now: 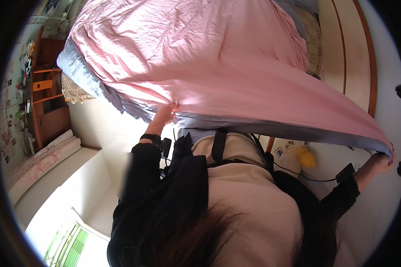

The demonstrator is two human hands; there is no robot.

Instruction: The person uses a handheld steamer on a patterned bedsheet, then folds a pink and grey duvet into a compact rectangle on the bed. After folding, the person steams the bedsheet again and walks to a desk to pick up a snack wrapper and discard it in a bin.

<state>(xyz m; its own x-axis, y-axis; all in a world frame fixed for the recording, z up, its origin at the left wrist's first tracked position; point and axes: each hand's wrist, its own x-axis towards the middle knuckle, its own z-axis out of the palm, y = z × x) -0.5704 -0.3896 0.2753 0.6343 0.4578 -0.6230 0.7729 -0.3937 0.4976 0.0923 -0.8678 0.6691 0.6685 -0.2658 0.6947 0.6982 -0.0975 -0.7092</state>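
Observation:
A pink duvet cover (200, 58) with a grey-blue underside lies over the bed, and its near edge is lifted toward me. My left hand (165, 115) pinches the pink fabric close to that edge, just left of my body. Far out to the right, my right hand (381, 163) grips the cover's corner. Between the two hands the edge is stretched taut, with a strip of the grey underside showing below the pink. Bunched folds lie on the far left part of the cover, where sunlight falls.
A patterned beige mattress edge (78, 91) shows under the cover. Left stand a brown wooden shelf (49, 84) and a rolled pale mat (44, 164). A pale wooden headboard or cabinet (352, 49) is at the right. Behind my right side sits a yellow object (305, 157).

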